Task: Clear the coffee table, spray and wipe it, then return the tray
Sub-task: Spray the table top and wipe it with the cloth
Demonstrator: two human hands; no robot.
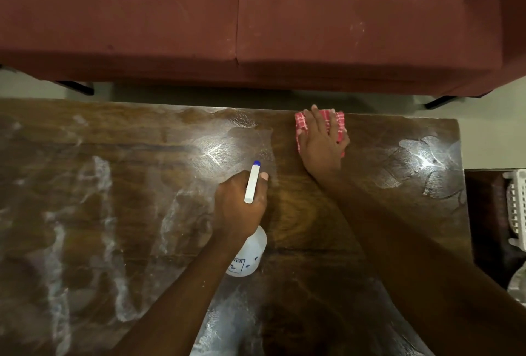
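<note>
The left hand (239, 207) is gripping the spray bottle (247, 256), fingers (264, 176) curled round its neck, keeping the nozzle ready over the streaky counter (113, 184). The right hand (321, 145) is pressing the red cloth (301, 125) flat at the far edge, fingers spread, probably for wider coverage.

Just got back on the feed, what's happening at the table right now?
A person is partway through cleaning the wooden coffee table. The left hand grips a white spray bottle with a blue nozzle tip, at the table's middle. The right hand presses flat on a red checked cloth near the far edge, by the maroon sofa. White streaks cover the left part of the tabletop.
</note>
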